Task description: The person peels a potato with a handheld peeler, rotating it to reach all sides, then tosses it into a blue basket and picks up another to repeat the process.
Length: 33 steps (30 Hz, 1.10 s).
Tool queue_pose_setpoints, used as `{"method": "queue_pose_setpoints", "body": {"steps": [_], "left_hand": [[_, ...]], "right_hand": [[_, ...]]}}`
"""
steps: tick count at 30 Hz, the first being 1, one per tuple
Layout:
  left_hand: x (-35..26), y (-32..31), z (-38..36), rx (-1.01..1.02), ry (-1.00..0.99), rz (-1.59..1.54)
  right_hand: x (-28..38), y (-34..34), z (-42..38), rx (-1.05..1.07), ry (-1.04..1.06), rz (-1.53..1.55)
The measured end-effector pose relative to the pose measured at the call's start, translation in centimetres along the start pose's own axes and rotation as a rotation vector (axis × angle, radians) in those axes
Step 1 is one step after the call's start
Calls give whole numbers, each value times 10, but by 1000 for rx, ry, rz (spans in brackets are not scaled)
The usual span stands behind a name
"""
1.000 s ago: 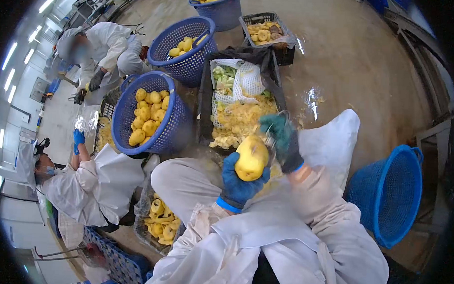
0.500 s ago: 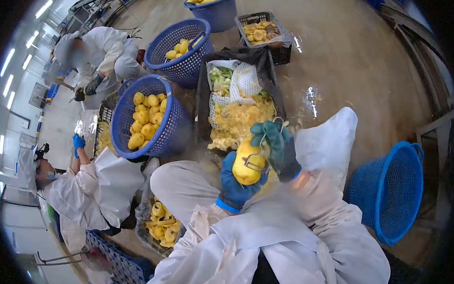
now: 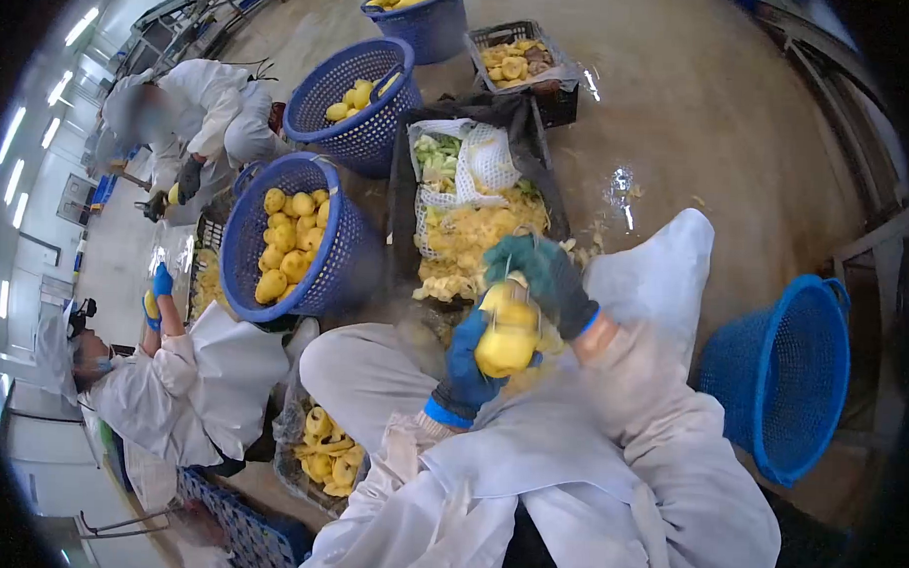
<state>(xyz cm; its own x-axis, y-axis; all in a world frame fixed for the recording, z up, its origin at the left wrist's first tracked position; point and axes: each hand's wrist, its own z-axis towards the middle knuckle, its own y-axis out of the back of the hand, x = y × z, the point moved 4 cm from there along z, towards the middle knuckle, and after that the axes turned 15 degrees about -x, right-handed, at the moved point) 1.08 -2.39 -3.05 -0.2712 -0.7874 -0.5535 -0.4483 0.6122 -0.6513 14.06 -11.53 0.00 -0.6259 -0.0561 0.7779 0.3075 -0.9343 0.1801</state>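
Note:
My left hand [image 3: 469, 370], in a blue glove, grips a peeled yellow fruit [image 3: 505, 348] from its left side and below. My right hand [image 3: 545, 277], in a green glove, is closed on a wire-framed peeler [image 3: 518, 279] at the fruit's upper end; motion blurs the tool. Just beyond both hands, a dark-lined crate [image 3: 405, 207] holds yellow peelings [image 3: 484, 235], green scraps and white foam netting [image 3: 486, 163]. Left of that crate is a blue basket [image 3: 360, 251] of whole yellow fruits [image 3: 294, 240].
More blue baskets [image 3: 379, 141] and a black crate [image 3: 558, 102] stand farther off. A bright blue basket [image 3: 771, 380] is at the right. Fruit pieces [image 3: 323, 455] lie in a lined crate by my left knee. Two people in white [image 3: 160, 394] sit at the left.
My right hand has moved left and slightly up with the peeler, from the fruit's side to its top. Each co-worker at the left now has a yellow fruit in hand.

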Motion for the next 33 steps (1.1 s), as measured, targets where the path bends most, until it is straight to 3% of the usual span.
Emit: {"method": "queue_pose_setpoints", "body": {"steps": [2,4,5,8,10,12,13,16,17,20,21,24,25,28,29,31,33], "left_hand": [[-4,0,-1,4,-57,91],[-7,0,-2,24,-98,82],[-4,-1,-4,32,-111,69],[-8,-13,-6,168,-157,163],[-2,0,-3,120,-254,244],[-9,4,3,87,-317,311],[-10,4,1,66,-308,326],[-12,-5,-2,79,-303,351],[-11,-2,-3,95,-315,370],[-14,4,1,104,-444,471],[-12,5,0,96,-487,508],[-13,-6,-2,12,-382,501],[-12,-5,2,91,-418,415],[-7,-9,-5,24,-233,182],[-9,-4,0,2,-287,231],[-5,6,8,-49,-366,319],[0,-1,4,-4,-262,217]], "right_hand": [[-58,7,-7,-375,-642,735],[-64,30,-2,-563,-900,787],[-61,17,-10,-483,-708,865],[-48,-5,-15,-183,-489,453],[-70,21,-6,-354,-510,492],[-75,39,-5,-681,-880,824],[-59,29,-2,-474,-509,425],[-5,3,-1,-111,-410,302],[-46,5,-5,-184,-387,365],[-105,42,-12,-743,-845,857],[-77,39,-6,-698,-829,957],[-11,3,-12,-346,-584,756],[0,3,-14,-356,-747,669],[-53,28,-26,-669,-741,683],[-63,34,-30,-745,-811,734],[-7,27,-12,-404,-333,225],[-10,1,-26,-340,-712,486]]}}
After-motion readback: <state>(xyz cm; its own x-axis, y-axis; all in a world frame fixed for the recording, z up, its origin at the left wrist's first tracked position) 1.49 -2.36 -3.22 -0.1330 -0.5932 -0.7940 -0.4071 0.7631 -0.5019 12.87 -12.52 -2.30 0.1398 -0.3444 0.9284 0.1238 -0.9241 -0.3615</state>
